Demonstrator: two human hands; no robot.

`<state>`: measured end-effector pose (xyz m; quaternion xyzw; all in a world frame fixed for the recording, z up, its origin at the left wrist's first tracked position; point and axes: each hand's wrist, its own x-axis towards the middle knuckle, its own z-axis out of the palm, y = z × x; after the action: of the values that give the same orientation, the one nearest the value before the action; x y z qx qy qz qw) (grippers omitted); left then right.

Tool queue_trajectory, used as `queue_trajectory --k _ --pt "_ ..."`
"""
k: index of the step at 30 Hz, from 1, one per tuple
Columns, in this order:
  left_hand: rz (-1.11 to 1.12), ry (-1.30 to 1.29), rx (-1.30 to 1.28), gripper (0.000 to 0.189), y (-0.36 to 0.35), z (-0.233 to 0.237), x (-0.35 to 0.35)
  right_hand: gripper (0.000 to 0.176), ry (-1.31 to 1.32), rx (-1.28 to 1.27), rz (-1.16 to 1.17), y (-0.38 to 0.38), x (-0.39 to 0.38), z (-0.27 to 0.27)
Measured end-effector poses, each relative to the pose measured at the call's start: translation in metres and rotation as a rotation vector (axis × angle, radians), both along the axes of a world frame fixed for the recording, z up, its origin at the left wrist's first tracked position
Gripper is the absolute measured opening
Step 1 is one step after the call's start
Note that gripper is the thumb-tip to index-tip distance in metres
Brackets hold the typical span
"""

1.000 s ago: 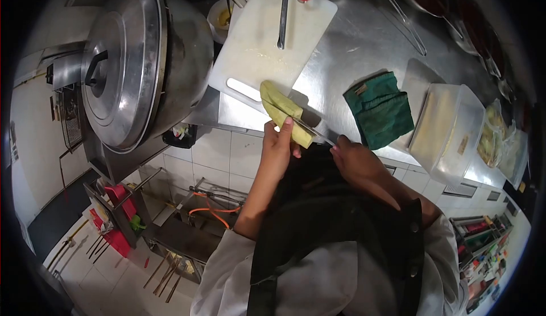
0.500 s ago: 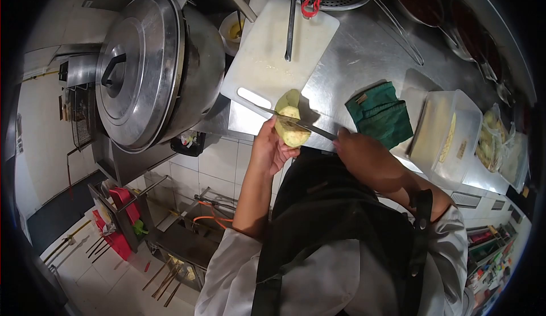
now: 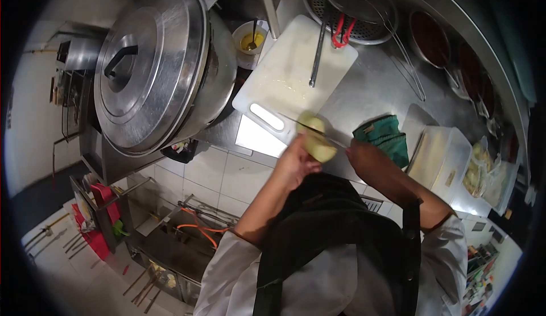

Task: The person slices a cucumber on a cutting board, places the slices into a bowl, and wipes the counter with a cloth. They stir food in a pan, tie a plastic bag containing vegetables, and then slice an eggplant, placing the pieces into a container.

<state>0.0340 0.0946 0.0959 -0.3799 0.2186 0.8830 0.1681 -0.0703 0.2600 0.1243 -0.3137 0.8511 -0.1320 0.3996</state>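
My left hand is closed around a partly peeled, pale yellow-green vegetable, blurred by motion, near the front edge of the counter. In my right hand is the handle of a knife. Its blade lies across the upper part of the vegetable, pointing up and left. Just beyond my hands lies a white cutting board, with its handle slot at the near end and small wet bits on top. A folded green cloth rests on the counter beside my right hand.
A large lidded pot stands at the left, near a bowl of yellow liquid with a spoon. Behind the board are a perforated pan, red-handled tongs and a strainer. Plastic containers and sauce pans line the right side.
The whole view has shifted, with the counter's things appearing lower and further right. The vegetable has turned in my left hand, and the knife blade has moved toward its upper end.
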Motion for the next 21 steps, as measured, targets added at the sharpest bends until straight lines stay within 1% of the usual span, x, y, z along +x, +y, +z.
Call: queue_trajectory --k 2,3,6,10,13,15,17,20,21 --pt "-0.064 0.113 -0.06 0.039 0.017 0.005 -0.003 0.022 0.004 -0.001 -0.007 0.006 0.001 -0.008" --pt "-0.051 0.227 -0.067 0.037 0.019 0.001 -0.003 0.023 0.005 -0.011 -0.007 0.01 0.001 -0.013" --pt "0.006 0.132 -0.144 0.037 0.022 0.011 -0.01 0.023 -0.027 -0.007 -0.01 0.009 -0.005 -0.013" --pt "0.053 0.152 -0.098 0.041 0.021 0.006 -0.01 0.02 -0.047 -0.032 -0.05 0.006 -0.004 -0.02" --pt "0.059 0.122 -0.095 0.041 0.024 0.0 -0.012 0.018 -0.107 -0.084 -0.144 0.001 -0.004 -0.031" --pt "0.06 0.064 -0.123 0.041 0.026 -0.002 -0.014 0.018 -0.213 -0.04 -0.205 -0.005 -0.006 -0.036" --pt "0.069 0.042 -0.128 0.042 0.025 -0.004 -0.015 0.021 -0.333 -0.075 -0.247 -0.002 -0.008 -0.05" --pt "0.056 0.017 -0.081 0.041 0.022 0.004 -0.019 0.025 -0.454 -0.24 -0.274 -0.01 -0.009 -0.063" --pt "0.045 0.006 -0.058 0.04 0.021 0.007 -0.019 0.027 -0.555 -0.224 -0.304 -0.015 -0.012 -0.063"
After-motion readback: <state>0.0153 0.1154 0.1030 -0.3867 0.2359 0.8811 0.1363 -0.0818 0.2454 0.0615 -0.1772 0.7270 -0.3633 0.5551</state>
